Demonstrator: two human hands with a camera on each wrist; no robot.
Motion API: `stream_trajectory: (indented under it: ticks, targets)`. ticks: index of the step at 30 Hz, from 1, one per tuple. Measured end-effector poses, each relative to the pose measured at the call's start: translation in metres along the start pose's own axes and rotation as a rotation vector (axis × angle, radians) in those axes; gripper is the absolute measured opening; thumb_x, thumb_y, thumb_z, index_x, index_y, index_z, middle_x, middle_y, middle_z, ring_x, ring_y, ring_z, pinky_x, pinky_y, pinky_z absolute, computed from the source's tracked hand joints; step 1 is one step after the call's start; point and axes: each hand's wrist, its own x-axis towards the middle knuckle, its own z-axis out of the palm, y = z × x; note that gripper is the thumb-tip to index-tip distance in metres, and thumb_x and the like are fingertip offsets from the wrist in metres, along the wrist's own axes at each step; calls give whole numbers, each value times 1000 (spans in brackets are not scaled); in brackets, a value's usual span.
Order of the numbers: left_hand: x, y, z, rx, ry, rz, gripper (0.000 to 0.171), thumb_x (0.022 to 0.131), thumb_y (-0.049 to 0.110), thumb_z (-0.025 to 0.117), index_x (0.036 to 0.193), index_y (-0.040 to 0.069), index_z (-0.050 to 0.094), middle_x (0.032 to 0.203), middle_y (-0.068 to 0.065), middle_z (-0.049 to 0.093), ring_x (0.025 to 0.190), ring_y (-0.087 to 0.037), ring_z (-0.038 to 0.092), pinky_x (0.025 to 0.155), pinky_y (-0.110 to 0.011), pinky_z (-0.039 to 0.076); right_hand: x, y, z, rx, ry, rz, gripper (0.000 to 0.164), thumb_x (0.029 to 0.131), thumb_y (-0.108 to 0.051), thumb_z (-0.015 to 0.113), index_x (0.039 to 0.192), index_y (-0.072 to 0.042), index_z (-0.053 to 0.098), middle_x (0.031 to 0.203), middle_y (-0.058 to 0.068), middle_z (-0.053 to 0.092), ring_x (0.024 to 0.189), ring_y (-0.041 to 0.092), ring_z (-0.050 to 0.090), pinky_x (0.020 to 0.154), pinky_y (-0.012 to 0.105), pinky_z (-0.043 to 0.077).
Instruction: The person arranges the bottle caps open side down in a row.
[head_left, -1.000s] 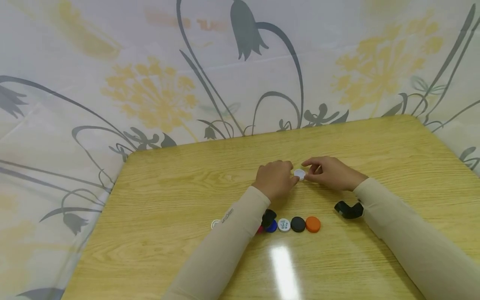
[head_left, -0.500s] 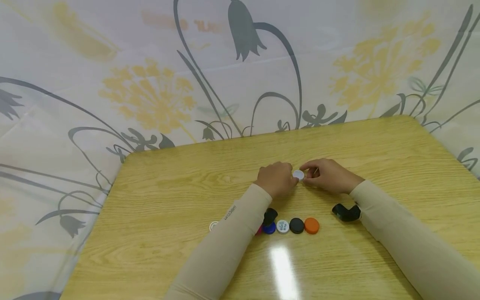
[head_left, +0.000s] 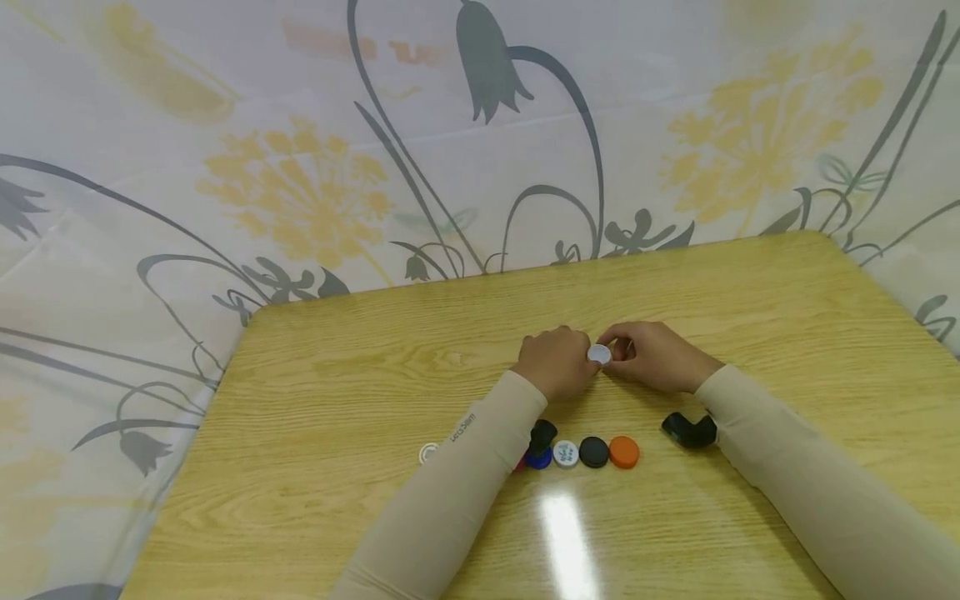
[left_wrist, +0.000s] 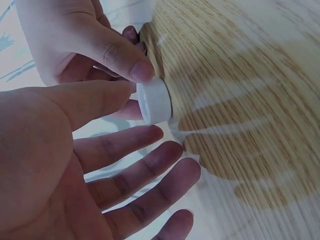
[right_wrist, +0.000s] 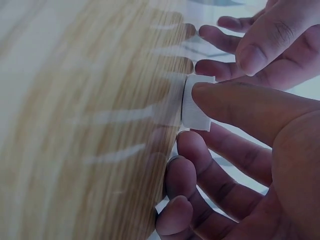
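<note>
A white bottle cap [head_left: 599,355] with a ribbed side sits between the two hands at the tabletop. In the right wrist view, the right hand [head_left: 656,358] pinches this cap [right_wrist: 196,107], its thumb pressed on the upper side and its other fingers curled below. From the other side comes the left hand [head_left: 555,362]. Its thumb lies close to the cap [left_wrist: 154,101] in the left wrist view, and its long fingers [left_wrist: 150,165] stretch out loosely, spread beneath it.
Nearer the body, a row of caps lies on the wooden table [head_left: 337,375]: white-printed [head_left: 566,453], black [head_left: 594,452], orange [head_left: 624,452], blue [head_left: 538,460]. The left sleeve [head_left: 450,492] partly hides the row; another white cap [head_left: 428,453] shows beyond it. Patterned cloth [head_left: 420,167] rises behind.
The right hand's thumb and index finger have closed in on the white cap. Both hands have come slightly nearer the body, and the cap has shifted a little with them.
</note>
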Motion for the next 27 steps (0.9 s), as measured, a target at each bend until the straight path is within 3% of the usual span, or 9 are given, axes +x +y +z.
stream_trajectory:
  ticks: [6,12,21,27]
  targets:
    - [-2,-1,-1,-22,8,8,27,102,40,55,96,18,69,98,1,67,83,-17,62,91,-48,51,-1,-1,1,-1,12,7,25,91,-15,74,113,-4,69,82,0,66,74,12,58,72,31,49]
    - [-5,-1,-5,-38,20,14,28,103,40,52,89,18,63,87,4,64,75,-14,57,81,-42,49,0,-3,-1,15,26,2,24,91,-17,74,112,-6,70,84,0,66,74,12,58,71,29,49]
    - [-8,-4,-8,-113,85,-9,32,103,39,53,121,16,67,105,5,73,91,-14,67,84,-38,53,-1,-6,-1,8,68,-6,23,93,-15,72,114,-6,69,92,3,71,82,13,64,77,35,53]
    - [-8,-7,-9,-176,115,-18,29,103,36,55,120,16,68,106,5,73,85,-12,67,72,-30,53,-1,-10,0,14,80,7,23,93,-18,71,115,-8,69,92,2,72,83,13,65,76,34,53]
